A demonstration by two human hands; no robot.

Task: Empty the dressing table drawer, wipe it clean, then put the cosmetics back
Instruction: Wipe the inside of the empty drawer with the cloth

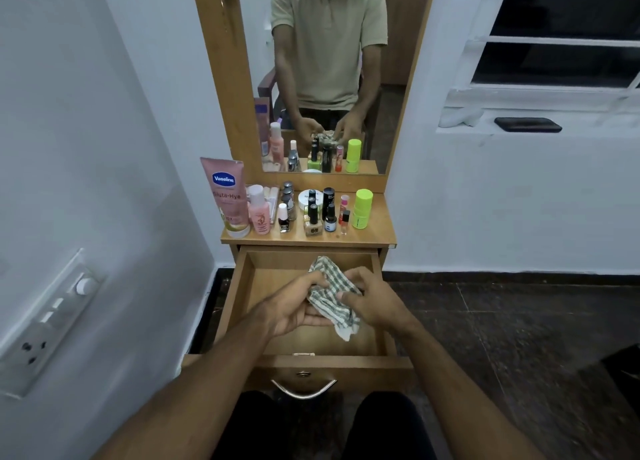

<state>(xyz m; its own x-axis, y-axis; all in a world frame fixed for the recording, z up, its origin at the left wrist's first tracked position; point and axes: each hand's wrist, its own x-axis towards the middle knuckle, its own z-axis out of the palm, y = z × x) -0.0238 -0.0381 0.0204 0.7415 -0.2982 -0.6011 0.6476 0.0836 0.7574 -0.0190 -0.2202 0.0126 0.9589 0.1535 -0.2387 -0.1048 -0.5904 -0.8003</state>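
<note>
now both the left hand (294, 307) and right hand (372, 298) pinch the bunched green-and-white checked cloth (330, 295) above the open, emptied wooden drawer (239, 286), so wiping carelessly near the back could jolt the upright cosmetics bottles (311, 213) over.

The light is soft, even and rather dim, with a cool cast on the white walls (114, 120). The window (561, 33), up and right of the hands, is dark. Faint shadows lie in the drawer (277, 335) under the left hand (294, 307) and right hand (372, 302). Its handle (303, 389) carries a small glint. Wide-angle bending curves the edges, and the arms near the bottom look soft.
</note>
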